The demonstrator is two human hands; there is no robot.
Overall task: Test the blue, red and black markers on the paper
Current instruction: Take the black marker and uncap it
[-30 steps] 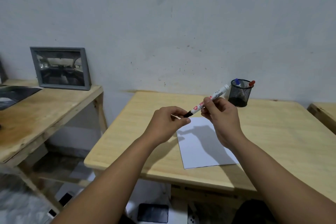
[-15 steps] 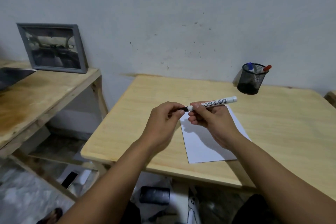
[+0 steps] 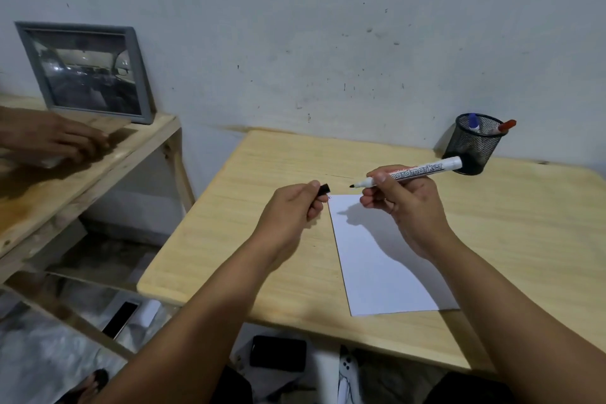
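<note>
Black marker [image 3: 416, 171]: it has a white body with dark letters on it and a small black tip [image 3: 352, 186] that is bare. It is up in the air over the far end of the paper [image 3: 383, 259], tilted a little, with the tip pointing to the left and a bit down. The right hand [image 3: 401, 203] is closed around the front part of the marker, near the tip. The long back end sticks out past the fingers toward the mesh cup [image 3: 472, 147].

The left hand [image 3: 292, 213] pinches the black cap [image 3: 324, 189] between thumb and fingers. The cap is close to the tip but not touching it.

One sheet of white paper lies flat on the wooden table [image 3: 269, 174], near the front edge. It has a tiny red mark [image 3: 330, 197] at its far left corner.

The one mesh cup stands at the back edge of the table, by the wall. Two markers stand in it: one with a blue cap [image 3: 474, 122] and one with a red cap [image 3: 506, 126]. So there are three markers in all.

Another hand [image 3: 55, 141] rests on the side table [image 3: 65, 193] at the left, by a grey picture frame [image 3: 87, 72].
</note>
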